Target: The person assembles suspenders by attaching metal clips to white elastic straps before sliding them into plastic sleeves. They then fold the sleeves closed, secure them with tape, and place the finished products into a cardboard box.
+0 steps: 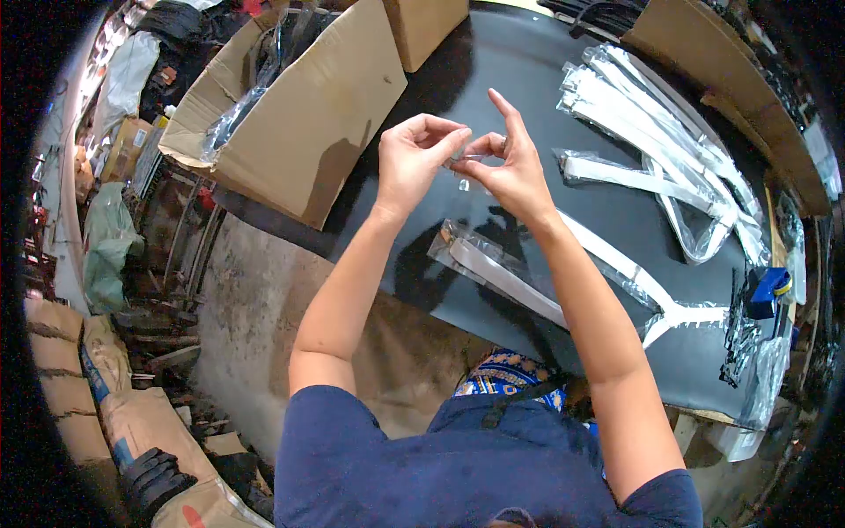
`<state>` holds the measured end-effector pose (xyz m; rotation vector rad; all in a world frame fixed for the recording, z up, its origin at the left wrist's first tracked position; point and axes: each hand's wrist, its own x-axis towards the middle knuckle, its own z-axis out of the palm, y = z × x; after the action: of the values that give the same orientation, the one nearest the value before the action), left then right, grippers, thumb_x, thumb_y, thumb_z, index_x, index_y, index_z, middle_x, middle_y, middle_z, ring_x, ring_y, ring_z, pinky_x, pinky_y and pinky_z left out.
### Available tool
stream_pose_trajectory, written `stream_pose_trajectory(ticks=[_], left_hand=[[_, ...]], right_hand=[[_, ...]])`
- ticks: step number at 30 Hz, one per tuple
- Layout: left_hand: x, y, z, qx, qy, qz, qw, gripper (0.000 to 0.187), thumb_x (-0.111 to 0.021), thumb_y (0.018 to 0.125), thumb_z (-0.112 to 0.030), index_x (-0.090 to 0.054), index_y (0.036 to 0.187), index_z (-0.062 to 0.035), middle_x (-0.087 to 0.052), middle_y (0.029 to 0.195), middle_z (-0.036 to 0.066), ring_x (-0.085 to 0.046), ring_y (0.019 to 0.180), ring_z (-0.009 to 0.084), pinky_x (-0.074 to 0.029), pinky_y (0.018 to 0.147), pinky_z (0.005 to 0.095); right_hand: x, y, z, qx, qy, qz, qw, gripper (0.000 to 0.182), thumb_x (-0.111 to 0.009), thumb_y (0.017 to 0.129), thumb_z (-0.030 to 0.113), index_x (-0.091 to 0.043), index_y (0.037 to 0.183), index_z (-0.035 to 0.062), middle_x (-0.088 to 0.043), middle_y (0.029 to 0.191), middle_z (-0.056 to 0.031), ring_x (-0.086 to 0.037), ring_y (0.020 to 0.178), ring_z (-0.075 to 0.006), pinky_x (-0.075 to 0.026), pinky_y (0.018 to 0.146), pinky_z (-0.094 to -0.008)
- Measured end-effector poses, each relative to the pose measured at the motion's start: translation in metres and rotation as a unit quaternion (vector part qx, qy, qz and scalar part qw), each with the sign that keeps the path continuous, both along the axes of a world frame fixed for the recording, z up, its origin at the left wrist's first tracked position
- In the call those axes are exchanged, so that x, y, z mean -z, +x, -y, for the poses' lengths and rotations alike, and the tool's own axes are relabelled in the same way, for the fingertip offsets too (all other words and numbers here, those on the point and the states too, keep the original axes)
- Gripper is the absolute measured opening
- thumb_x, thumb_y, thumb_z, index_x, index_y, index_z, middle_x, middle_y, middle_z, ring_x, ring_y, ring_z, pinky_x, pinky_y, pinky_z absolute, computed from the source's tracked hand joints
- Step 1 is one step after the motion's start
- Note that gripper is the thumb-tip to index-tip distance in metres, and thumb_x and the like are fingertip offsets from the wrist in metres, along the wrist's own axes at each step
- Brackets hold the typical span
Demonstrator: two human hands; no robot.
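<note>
My left hand (pixel 415 158) and my right hand (pixel 509 167) are raised together above a black table (pixel 519 79). Between their fingertips they pinch a small clear strip (pixel 469 158), which looks like tape or plastic film. Below them on the table lies a white Y-shaped strap in a clear plastic bag (pixel 519 277), with its forked end (pixel 682 319) sticking out to the right. My right index finger points up and away.
A pile of bagged white straps (pixel 660 132) lies at the back right. A large open cardboard box (pixel 299 114) stands at the left, a smaller box (pixel 427 31) behind it. A blue tool (pixel 764 290) sits at the right edge. Sacks (pixel 106 387) lie on the floor.
</note>
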<state>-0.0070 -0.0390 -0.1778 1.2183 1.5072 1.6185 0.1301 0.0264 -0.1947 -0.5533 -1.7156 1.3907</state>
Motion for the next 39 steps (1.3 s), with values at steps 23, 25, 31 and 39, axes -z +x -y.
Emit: stream_pose_trajectory(ticks=[23,25,31,39], left_hand=[[-0.013,0.003,0.031,-0.053,0.218,-0.556,0.800,0.051,-0.063,0.073,0.004,-0.060,0.124,-0.0052,-0.059,0.129,0.010,-0.053,0.124,0.0252,-0.032,0.110,0.0444],[-0.003,0.001,0.020,-0.072,0.233,-0.547,0.801,0.046,-0.064,0.074,0.005,-0.063,0.120,-0.0057,-0.061,0.126,0.009,-0.056,0.121,0.0244,-0.038,0.106,0.0438],[0.008,-0.002,0.004,-0.191,0.267,-0.473,0.818,0.031,-0.069,0.074,0.004,-0.070,0.105,-0.0040,-0.069,0.109,0.011,-0.068,0.099,0.0253,-0.054,0.085,0.0343],[0.016,0.003,0.000,-0.240,0.277,-0.434,0.823,0.021,-0.072,0.077,-0.003,-0.072,0.098,-0.0055,-0.071,0.098,0.011,-0.070,0.090,0.0253,-0.057,0.075,0.0328]], right_hand=[[-0.012,0.028,-0.025,-0.205,-0.219,-0.123,0.946,0.089,-0.075,0.074,-0.006,-0.025,0.146,0.0019,-0.063,0.087,-0.0074,-0.063,0.086,-0.0158,-0.052,0.082,-0.0289],[-0.010,0.026,-0.023,-0.196,-0.187,-0.095,0.958,0.089,-0.075,0.073,-0.006,-0.025,0.146,0.0017,-0.063,0.087,-0.0071,-0.062,0.086,-0.0153,-0.053,0.081,-0.0298],[-0.017,0.023,-0.018,-0.163,-0.159,-0.074,0.971,0.088,-0.075,0.074,-0.006,-0.025,0.146,0.0013,-0.062,0.086,-0.0067,-0.062,0.084,-0.0142,-0.053,0.082,-0.0298],[-0.011,0.024,-0.014,-0.187,-0.176,-0.076,0.964,0.088,-0.075,0.075,-0.006,-0.025,0.146,0.0019,-0.063,0.085,-0.0067,-0.062,0.083,-0.0139,-0.052,0.081,-0.0289]])
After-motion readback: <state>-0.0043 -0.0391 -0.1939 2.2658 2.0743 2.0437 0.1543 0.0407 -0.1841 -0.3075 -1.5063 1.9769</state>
